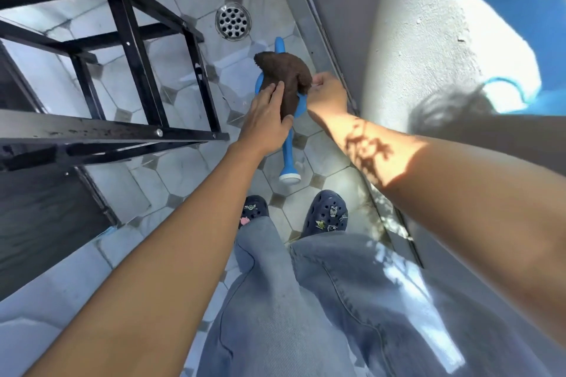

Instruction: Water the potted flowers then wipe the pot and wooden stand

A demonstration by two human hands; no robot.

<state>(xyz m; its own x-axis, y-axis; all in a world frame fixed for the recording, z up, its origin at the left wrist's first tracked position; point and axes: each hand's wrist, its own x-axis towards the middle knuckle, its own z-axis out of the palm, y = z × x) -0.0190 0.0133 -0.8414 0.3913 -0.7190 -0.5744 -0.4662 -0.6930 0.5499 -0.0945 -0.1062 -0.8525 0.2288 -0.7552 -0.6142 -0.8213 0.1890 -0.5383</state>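
Observation:
A blue watering can (288, 147) stands on the tiled floor ahead of my feet, its white-tipped spout pointing back toward me. A dark brown cloth (283, 76) is draped over the top of the can. My left hand (266, 119) lies on the cloth's near edge with fingers closed around it. My right hand (327, 92) pinches the cloth's right side, next to the wall. The potted flowers and the wooden stand are out of view.
A black metal frame (128, 49) stands on the left, close to the can. A round metal floor drain (232, 21) lies just beyond the can. A grey wall (413, 49) and its sill run along the right. My shoes (326, 214) stand behind the spout.

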